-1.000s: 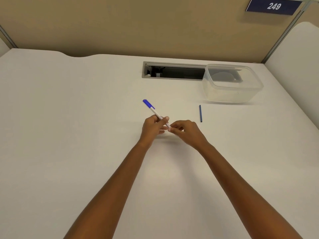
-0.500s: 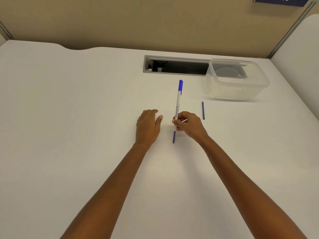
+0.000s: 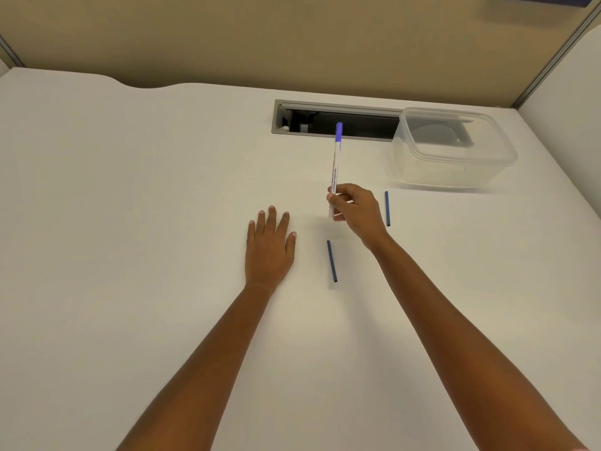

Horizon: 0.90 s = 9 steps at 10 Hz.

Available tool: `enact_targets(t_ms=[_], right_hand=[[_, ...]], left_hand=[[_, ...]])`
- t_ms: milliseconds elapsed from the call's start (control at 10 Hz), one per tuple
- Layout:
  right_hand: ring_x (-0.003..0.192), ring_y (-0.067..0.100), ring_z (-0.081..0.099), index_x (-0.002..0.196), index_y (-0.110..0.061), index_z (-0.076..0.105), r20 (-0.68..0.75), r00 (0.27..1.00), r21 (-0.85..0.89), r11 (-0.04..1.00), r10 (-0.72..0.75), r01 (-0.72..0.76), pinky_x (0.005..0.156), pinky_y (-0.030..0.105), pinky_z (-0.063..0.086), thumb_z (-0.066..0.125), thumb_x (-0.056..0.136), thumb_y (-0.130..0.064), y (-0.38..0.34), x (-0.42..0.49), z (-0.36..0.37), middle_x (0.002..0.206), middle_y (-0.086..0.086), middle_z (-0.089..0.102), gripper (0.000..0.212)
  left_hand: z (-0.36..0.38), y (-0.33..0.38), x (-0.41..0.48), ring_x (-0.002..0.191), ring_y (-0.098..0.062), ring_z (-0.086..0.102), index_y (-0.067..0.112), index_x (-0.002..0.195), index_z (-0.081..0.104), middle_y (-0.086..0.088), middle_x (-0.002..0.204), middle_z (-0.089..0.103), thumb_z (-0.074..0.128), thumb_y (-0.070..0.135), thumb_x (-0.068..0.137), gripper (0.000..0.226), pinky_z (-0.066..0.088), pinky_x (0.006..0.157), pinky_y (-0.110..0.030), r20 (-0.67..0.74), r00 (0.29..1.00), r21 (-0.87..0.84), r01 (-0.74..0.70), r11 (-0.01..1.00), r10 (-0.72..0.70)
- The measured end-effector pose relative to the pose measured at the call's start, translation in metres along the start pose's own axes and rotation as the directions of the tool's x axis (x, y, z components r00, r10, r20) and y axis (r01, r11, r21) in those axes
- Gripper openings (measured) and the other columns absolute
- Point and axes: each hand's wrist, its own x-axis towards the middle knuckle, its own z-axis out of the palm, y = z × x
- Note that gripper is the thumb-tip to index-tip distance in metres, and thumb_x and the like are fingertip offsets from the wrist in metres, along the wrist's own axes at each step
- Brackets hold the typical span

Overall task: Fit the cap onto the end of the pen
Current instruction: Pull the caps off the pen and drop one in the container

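My right hand (image 3: 356, 211) grips a white pen (image 3: 335, 164) near its lower end and holds it almost upright above the white table (image 3: 130, 222). A blue cap (image 3: 338, 131) sits on the pen's top end. My left hand (image 3: 269, 245) lies flat on the table with fingers spread, holding nothing. A thin dark blue tube (image 3: 332, 261) lies on the table between my hands, just below the pen's lower end. A second thin blue tube (image 3: 387, 208) lies to the right of my right hand.
A clear plastic container (image 3: 452, 148) stands at the back right. A grey cable slot (image 3: 325, 120) is recessed in the table behind the pen. A tan partition wall runs along the far edge, and a white panel rises at the right.
My left hand let go of the pen and flattened on the table. My right hand turned the pen upright and lifted it. A thin blue tube now lies on the table under it.
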Motion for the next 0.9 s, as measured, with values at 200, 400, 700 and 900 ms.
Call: enact_targets(t_ms=[200,400,700,900], right_hand=[[0.078,0.020,0.058,0.105,0.000,0.061,-0.117,0.993,-0.044,0.999,-0.033,0.028,0.075,0.033,0.054,0.057,0.087,-0.014,-0.004,0.004,0.002,0.091,0.011,0.063,0.023],[0.080,0.033,0.057,0.088,0.004,0.063,-0.062,0.998,-0.384,0.922,0.024,-0.046,0.068,0.030,0.041,0.057,0.083,-0.009,0.021,-0.017,-0.001,0.085,0.021,0.064,0.014],[0.078,0.035,0.053,0.094,0.003,0.057,-0.029,0.996,-0.589,0.804,0.082,-0.084,0.064,0.030,0.035,0.049,0.086,-0.007,0.036,-0.040,0.004,0.096,0.022,0.057,0.015],[0.091,0.035,0.057,0.114,-0.001,0.051,-0.032,0.999,-0.615,0.787,0.033,-0.046,0.074,0.037,0.046,0.048,0.089,-0.010,0.033,-0.051,0.005,0.109,0.020,0.055,0.026]], left_hand=[[-0.001,0.000,0.000,0.143,-0.027,0.011,0.017,0.143,0.021,-0.012,0.155,0.014,0.026,0.030,0.097,0.048,0.004,0.117,-0.040,-0.018,1.000,-0.023,-0.002,1.000,0.002],[0.000,0.001,0.000,0.143,-0.029,0.013,0.016,0.142,0.024,-0.013,0.155,0.018,0.028,0.028,0.097,0.047,0.006,0.117,-0.041,-0.033,0.999,-0.043,0.002,0.999,-0.003],[0.002,0.000,0.000,0.143,-0.028,0.013,0.016,0.143,0.023,-0.012,0.155,0.017,0.027,0.029,0.097,0.047,0.005,0.116,-0.040,-0.035,0.999,-0.028,0.004,1.000,-0.005],[0.002,0.000,0.000,0.143,-0.027,0.013,0.016,0.143,0.022,-0.012,0.155,0.017,0.026,0.029,0.097,0.048,0.005,0.116,-0.040,-0.038,0.999,-0.020,0.002,1.000,-0.003]])
